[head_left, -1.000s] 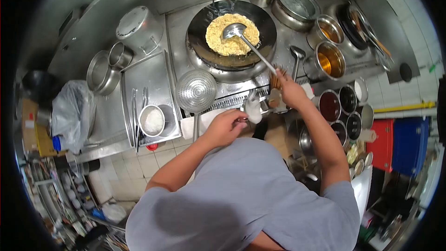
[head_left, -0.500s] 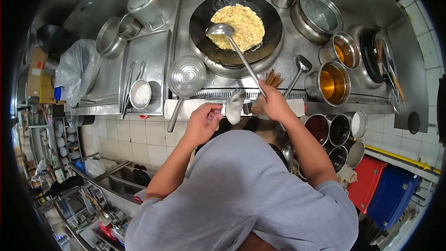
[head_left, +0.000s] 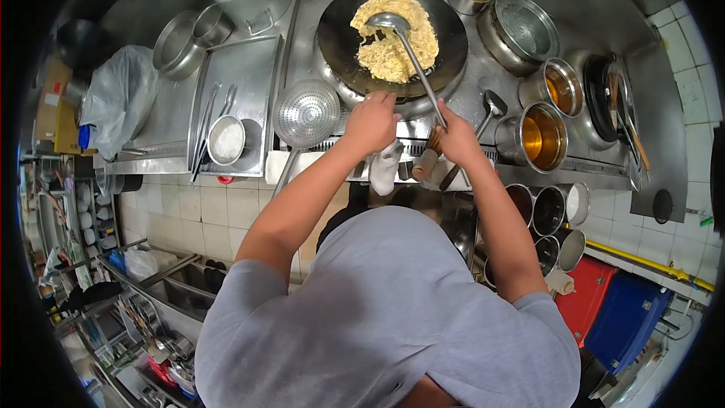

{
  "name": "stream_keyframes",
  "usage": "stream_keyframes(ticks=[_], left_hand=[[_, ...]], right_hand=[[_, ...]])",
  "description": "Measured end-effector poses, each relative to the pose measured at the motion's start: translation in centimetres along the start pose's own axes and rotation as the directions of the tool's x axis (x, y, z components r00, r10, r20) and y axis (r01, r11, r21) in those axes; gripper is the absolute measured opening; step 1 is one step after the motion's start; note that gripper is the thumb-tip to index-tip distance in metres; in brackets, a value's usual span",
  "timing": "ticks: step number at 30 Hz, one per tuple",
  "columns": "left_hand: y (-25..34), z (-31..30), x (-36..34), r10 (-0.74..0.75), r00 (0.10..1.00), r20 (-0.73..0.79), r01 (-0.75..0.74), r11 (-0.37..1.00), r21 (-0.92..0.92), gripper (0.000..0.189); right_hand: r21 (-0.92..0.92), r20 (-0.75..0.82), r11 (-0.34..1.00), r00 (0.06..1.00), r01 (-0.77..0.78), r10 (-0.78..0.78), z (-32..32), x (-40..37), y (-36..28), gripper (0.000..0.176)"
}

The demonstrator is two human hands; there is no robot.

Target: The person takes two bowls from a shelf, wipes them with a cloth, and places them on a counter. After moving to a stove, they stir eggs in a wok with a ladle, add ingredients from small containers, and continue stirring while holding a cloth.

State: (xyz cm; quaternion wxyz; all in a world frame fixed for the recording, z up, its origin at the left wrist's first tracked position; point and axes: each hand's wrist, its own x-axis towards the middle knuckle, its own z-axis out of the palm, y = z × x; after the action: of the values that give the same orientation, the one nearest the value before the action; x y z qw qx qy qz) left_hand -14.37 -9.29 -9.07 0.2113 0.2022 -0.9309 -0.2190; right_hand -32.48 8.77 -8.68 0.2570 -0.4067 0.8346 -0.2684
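Observation:
A black wok (head_left: 343, 38) on the burner holds a yellow, crumbly mass of food (head_left: 396, 49). My right hand (head_left: 457, 136) grips the long handle of a steel ladle (head_left: 387, 23), whose bowl rests on the food. At the wok's near rim, my left hand (head_left: 370, 122) is closed on a white cloth (head_left: 387, 168) that hangs down below it. Whether the cloth wraps a wok handle is hidden by the hand.
A perforated skimmer (head_left: 306, 113) lies left of the wok, beside a tray (head_left: 242, 75) with a small bowl (head_left: 226, 140). Pots of oil (head_left: 542, 134) and a second ladle (head_left: 491, 102) stand at the right. Sauce tins (head_left: 551, 211) sit lower right, above red and blue bins (head_left: 604, 298).
My left hand rose with the cloth from the counter's front edge to the wok's near rim. The ladle moved from the wok's left side onto the food, which has shifted.

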Motion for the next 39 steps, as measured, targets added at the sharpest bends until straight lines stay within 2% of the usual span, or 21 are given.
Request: stream_keyframes(ticks=[2,5,7,8,9,11,12,13,15,17,18,19,21,23,24,28,31,33,35,37,39], left_hand=[[-0.5,0.5,1.3,-0.129,0.952,0.279,0.108,0.99,0.089,0.031],[-1.4,1.6,2.1,-0.131,0.964,0.23,0.126,0.991,0.034,0.029],[-1.0,1.9,1.3,-0.114,0.981,0.155,0.114,0.993,0.009,0.029],[-0.4,1.2,0.6,-0.083,0.99,0.113,0.084,0.996,-0.005,0.028],[0.3,0.2,0.0,-0.049,0.996,0.07,0.05,0.999,-0.015,0.027],[3.2,-3.3,-1.4,-0.018,0.998,0.053,0.019,1.0,-0.017,0.025],[4.3,-4.8,-1.9,-0.035,0.993,0.112,0.039,0.999,-0.036,0.025],[4.9,-5.3,-2.2,-0.053,0.983,0.174,0.063,0.997,-0.054,0.026],[4.6,-4.8,-2.2,-0.044,0.988,0.148,0.056,0.995,-0.078,0.026],[4.2,-4.8,-1.7,-0.036,0.992,0.119,0.044,0.997,-0.064,0.025],[5.1,-5.6,-2.4,-0.031,0.994,0.101,0.04,0.995,-0.093,0.024],[5.3,-5.6,-2.9,-0.009,0.994,0.11,0.019,0.996,-0.09,0.024],[4.8,-5.0,-2.5,0.006,0.994,0.114,0.004,0.996,-0.086,0.025],[2.4,-2.1,-0.5,0.011,0.994,0.113,-0.004,0.998,-0.063,0.024],[1.4,-0.4,-0.2,0.014,0.995,0.094,-0.01,0.999,-0.039,0.023],[-0.5,4.1,-3.2,0.03,1.0,-0.004,-0.03,0.998,0.056,0.024],[-1.7,5.1,-8.4,0.051,0.993,0.105,-0.053,0.998,0.018,0.024],[-1.3,3.8,-10.6,0.067,0.978,0.196,-0.066,0.998,-0.013,0.023],[1.0,0.0,-8.2,0.081,0.988,0.135,-0.074,0.996,-0.052,0.022],[1.1,-1.5,-4.4,0.0,0.996,0.087,0.008,0.996,-0.085,0.021],[-0.4,-1.2,-2.3,0.021,0.998,0.058,-0.012,0.99,-0.144,0.02]], right_hand=[[0.05,0.024,0.998,0.999,0.028,-0.03,1.0,-0.7,-1.0,0.07],[0.112,0.109,0.993,0.993,0.036,-0.048,0.2,-4.2,-1.1,0.069],[0.063,0.043,0.924,0.924,0.378,-0.381,-0.9,-8.1,0.2,0.07],[0.154,0.224,0.984,0.967,0.089,-0.122,-4.1,-10.7,-3.0,0.072],[0.19,0.409,0.958,0.904,-0.216,0.123,-7.9,-13.3,-7.0,0.074],[0.261,0.481,0.925,0.868,-0.276,0.123,-11.1,-17.2,-7.5,0.076],[0.264,0.474,0.922,0.871,-0.281,0.13,-12.2,-18.4,-7.3,0.076],[0.277,0.491,0.92,0.864,-0.277,0.112,-13.0,-19.4,-7.0,0.076],[0.287,0.52,0.915,0.848,-0.283,0.1,-14.0,-21.8,-7.4,0.076],[0.323,0.495,0.875,0.852,-0.361,0.169,-15.0,-23.1,-8.6,0.079],[0.247,0.508,0.863,0.817,-0.442,0.273,-15.8,-23.6,-9.6,0.079],[0.251,0.499,0.865,0.823,-0.436,0.27,-16.1,-23.3,-9.3,0.079],[0.087,0.402,0.983,0.908,-0.163,0.115,-15.5,-23.6,-7.9,0.076],[0.025,0.317,0.999,0.948,-0.023,0.014,-12.8,-21.2,-5.9,0.073],[0.008,0.243,0.993,0.963,0.118,-0.116,-10.8,-19.6,-4.2,0.073],[-0.117,0.036,0.975,0.982,0.19,-0.187,-2.2,-12.3,-0.6,0.077],[-0.092,-0.066,0.993,0.994,0.08,-0.087,-0.3,-11.2,-3.2,0.077],[-0.141,-0.145,0.978,0.974,0.156,-0.176,0.4,-12.4,-2.7,0.079],[0.017,-0.102,0.993,0.988,0.121,-0.118,-0.7,-14.5,-3.8,0.08],[0.028,-0.052,0.997,0.996,0.069,-0.068,-1.1,-16.4,-3.7,0.08],[0.021,-0.02,0.999,0.999,0.047,-0.047,-2.2,-17.5,-3.3,0.08]])
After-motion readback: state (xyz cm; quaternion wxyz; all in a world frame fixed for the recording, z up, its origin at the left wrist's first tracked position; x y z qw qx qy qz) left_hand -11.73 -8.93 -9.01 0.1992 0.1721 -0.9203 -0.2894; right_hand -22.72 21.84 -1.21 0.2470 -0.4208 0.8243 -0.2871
